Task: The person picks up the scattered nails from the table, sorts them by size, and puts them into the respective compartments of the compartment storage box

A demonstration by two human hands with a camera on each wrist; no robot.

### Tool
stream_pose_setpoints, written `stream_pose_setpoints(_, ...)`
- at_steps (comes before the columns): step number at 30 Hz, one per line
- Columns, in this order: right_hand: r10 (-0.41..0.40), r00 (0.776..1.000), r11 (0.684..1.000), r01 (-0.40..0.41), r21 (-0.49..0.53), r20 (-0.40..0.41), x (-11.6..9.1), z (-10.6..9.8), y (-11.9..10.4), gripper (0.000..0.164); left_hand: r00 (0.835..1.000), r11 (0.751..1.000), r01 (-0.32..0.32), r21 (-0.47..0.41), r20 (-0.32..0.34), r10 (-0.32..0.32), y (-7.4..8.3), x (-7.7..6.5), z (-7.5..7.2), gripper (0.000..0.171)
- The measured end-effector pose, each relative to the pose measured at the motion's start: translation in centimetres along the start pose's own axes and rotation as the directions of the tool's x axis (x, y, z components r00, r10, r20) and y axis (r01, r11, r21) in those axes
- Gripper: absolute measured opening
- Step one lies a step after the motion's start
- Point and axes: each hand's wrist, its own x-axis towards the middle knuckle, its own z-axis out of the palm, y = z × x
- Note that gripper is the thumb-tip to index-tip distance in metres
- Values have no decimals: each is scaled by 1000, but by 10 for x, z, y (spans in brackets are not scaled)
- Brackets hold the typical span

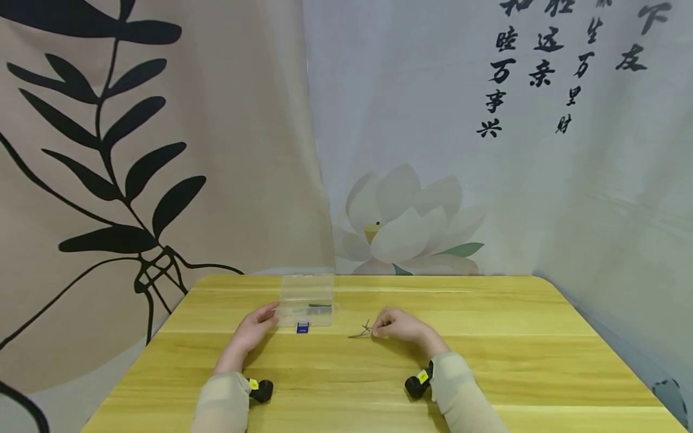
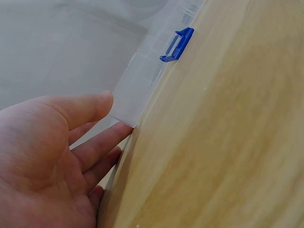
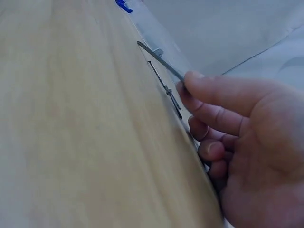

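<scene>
A clear plastic box sits on the table, lid tipped back, 1 blue latch in front; a thin dark piece shows inside. The left hand, fingers relaxed, touches the box's left end. Right of the box, the right hand pinches 1 thin metal rod near loose metal pieces on the table.

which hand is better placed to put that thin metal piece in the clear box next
Likely the right hand: it already pinches the thin metal piece, near the clear box. The left hand, at the box's opposite end, holds no metal piece, so it seems better suited to steadying.
</scene>
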Motion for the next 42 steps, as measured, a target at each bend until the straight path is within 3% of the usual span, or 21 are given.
stream_pose_setpoints(7,15,996,995,-7,97,-84,-2,-6,10,19,1000,1000,-3,4,11,3,0,-1,-1,47)
stream_pose_setpoints(11,78,990,971,-49,233,-118,-4,-9,11,25,1000,1000,0,2,13,0,-1,-2,-2,47)
stream_pose_setpoints(16,109,983,946,-57,318,-148,-3,-10,10,28,1000,1000,4,3,7,-4,-2,-3,-2,47)
stream_pose_setpoints(24,140,967,958,-77,277,-212,-3,-16,-5,28,1000,1000,6,-10,6,-6,-3,-2,-2,47)
stream_pose_setpoints(29,107,965,965,-43,260,-238,-4,-21,-16,29,1000,1000,-10,-3,5,10,-2,0,-1,48)
stream_pose_setpoints(42,118,961,964,-51,260,-250,-4,-16,-17,29,1000,1000,0,8,15,0,1,-5,-1,48)
